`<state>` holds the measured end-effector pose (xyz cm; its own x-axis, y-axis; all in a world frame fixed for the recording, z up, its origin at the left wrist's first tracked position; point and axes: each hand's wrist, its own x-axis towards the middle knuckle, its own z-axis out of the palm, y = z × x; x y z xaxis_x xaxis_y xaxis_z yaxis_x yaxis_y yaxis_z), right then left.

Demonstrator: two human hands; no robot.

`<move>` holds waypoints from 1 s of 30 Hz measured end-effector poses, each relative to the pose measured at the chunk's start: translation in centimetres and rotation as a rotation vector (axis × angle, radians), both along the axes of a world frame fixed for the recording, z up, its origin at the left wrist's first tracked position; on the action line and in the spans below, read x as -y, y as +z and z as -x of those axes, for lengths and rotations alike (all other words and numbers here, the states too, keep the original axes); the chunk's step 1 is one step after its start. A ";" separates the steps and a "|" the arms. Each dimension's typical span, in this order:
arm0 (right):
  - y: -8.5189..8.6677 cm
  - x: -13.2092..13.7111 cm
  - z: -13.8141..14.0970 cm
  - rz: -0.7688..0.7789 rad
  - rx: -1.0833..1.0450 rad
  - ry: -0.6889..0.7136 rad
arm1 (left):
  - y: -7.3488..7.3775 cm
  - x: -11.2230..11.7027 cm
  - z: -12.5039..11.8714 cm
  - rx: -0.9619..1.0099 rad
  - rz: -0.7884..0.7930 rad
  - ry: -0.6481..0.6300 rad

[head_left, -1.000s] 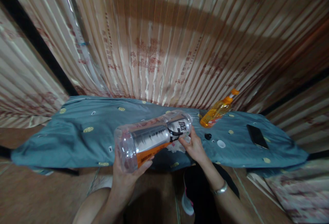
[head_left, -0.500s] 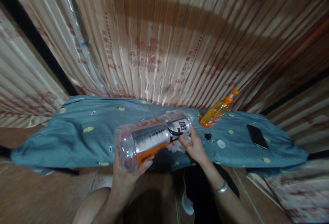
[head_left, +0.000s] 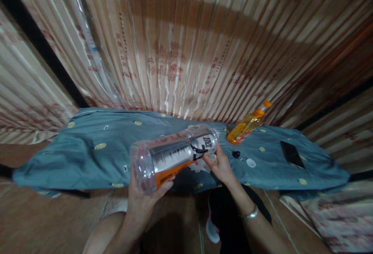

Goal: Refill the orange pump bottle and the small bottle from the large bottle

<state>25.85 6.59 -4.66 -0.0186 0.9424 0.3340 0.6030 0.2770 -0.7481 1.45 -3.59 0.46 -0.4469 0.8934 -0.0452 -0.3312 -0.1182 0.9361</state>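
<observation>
A large clear plastic bottle [head_left: 171, 156] with a silver and orange label lies tilted across both my hands, above the cloth-covered table. My left hand [head_left: 145, 195] is wrapped round its wide near end from below. At the far, right-hand end, my right hand [head_left: 220, 164] grips the bottle's side, its thumb against the label. Beneath the bottle, partly hidden, is a crumpled white tissue-like piece [head_left: 201, 165]. Just right of my right hand lie a small black cap-like piece [head_left: 236, 154] and a round white disc [head_left: 250, 163].
An orange pump bottle [head_left: 246, 127] of yellow liquid stands towards the table's back. A black phone [head_left: 291, 154] lies at the right. The table has a teal cloth [head_left: 87, 149] with yellow motifs. A pleated curtain [head_left: 175, 51] hangs right behind it.
</observation>
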 end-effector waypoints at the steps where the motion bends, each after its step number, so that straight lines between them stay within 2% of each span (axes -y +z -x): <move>1: 0.0 0.0 0.0 -0.001 0.004 -0.001 | 0.0 0.0 -0.1 0.010 -0.006 -0.005; 13: 0.1 0.0 0.0 -0.014 0.016 0.003 | 2.2 0.5 -1.2 0.097 -0.006 0.025; 21: 0.1 0.1 0.0 0.012 -0.001 0.002 | 1.2 0.2 -0.4 0.055 -0.013 -0.019; 30: 0.5 0.2 0.0 0.033 0.009 -0.004 | 2.2 0.5 -1.1 0.068 0.006 0.020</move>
